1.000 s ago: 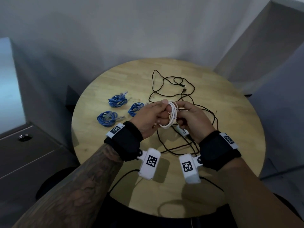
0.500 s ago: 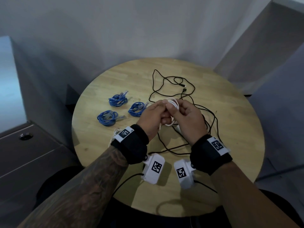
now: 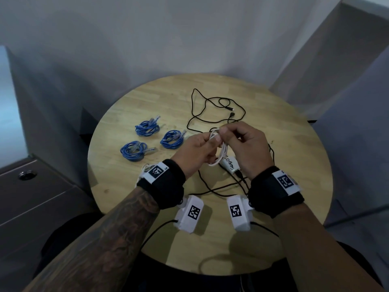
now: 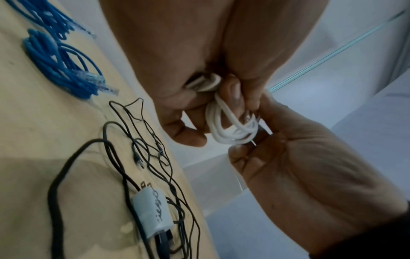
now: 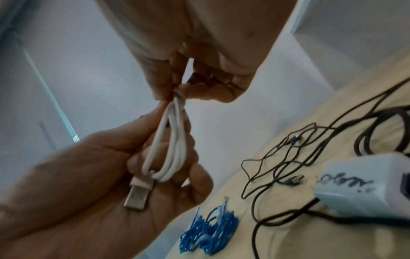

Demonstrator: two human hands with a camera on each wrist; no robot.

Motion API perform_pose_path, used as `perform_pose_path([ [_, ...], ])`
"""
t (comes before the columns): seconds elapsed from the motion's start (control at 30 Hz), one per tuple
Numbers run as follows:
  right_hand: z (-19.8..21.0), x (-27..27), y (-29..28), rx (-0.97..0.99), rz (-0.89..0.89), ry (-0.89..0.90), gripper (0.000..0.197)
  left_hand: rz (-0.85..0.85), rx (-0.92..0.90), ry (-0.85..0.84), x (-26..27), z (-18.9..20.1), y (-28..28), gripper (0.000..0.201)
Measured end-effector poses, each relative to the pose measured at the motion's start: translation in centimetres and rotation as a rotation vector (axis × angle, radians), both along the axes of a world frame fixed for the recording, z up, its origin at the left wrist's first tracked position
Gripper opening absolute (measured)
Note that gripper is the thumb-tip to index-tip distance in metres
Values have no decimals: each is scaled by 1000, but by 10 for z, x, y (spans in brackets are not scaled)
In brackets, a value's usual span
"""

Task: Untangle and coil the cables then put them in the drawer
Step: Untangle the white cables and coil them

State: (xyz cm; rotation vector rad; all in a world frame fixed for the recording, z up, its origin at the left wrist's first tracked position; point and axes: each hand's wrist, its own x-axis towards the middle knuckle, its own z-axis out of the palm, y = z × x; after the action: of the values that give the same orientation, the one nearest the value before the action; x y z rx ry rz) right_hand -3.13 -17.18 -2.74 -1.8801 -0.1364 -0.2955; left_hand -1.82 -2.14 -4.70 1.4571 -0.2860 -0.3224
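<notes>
A white USB cable (image 3: 223, 153) is folded into a small coil and held above the round wooden table (image 3: 273, 144). My left hand (image 3: 211, 143) grips the middle of the coil, and the coil's USB plug (image 5: 137, 196) lies against its palm. My right hand (image 3: 223, 130) pinches the top of the coil (image 5: 177, 98) between thumb and fingers. In the left wrist view the white loops (image 4: 228, 126) sit between both hands. A tangle of thin black cables (image 3: 212, 102) lies loose on the table beyond and under the hands.
Three coiled blue cables (image 3: 147, 127) (image 3: 172, 139) (image 3: 133, 150) lie on the table's left side. A white adapter (image 3: 230, 166) with black leads sits under my hands. Another white cable (image 3: 146, 166) peeks out by my left wrist. A grey drawer cabinet (image 3: 31, 186) stands to the left.
Both hands have shifted slightly away from me with the white coil. My right hand has moved up to pinch the top of the coil, which now hangs longer.
</notes>
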Motion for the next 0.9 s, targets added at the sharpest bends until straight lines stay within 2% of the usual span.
perform_pose_path([
  [0.1,8,-1,-2,82,84,38,12,21,4,-5,-2,5,3,32],
  [0.3,6,-1,-3,160,145,255,21,83,79,-23,-4,8,4,50],
  [0.4,8,0,-4,215,185,284,20,72,92,-43,-8,11,2,40],
  [0.5,11,1,-5,264,56,262,24,-10,122,-62,-11,12,1,20],
  [0.6,12,0,-3,267,-58,178,24,-8,181,-102,-9,9,0,21],
  [0.7,11,-2,0,304,-15,191,24,48,172,-166,-9,8,0,26],
  [0.77,12,-3,0,189,34,203,24,63,147,-186,-8,8,-1,24],
  [0.83,14,-3,-1,110,11,150,21,57,127,-142,-8,7,-2,23],
  [0.9,15,-1,-3,64,-54,77,22,23,59,-10,-10,5,-4,28],
])
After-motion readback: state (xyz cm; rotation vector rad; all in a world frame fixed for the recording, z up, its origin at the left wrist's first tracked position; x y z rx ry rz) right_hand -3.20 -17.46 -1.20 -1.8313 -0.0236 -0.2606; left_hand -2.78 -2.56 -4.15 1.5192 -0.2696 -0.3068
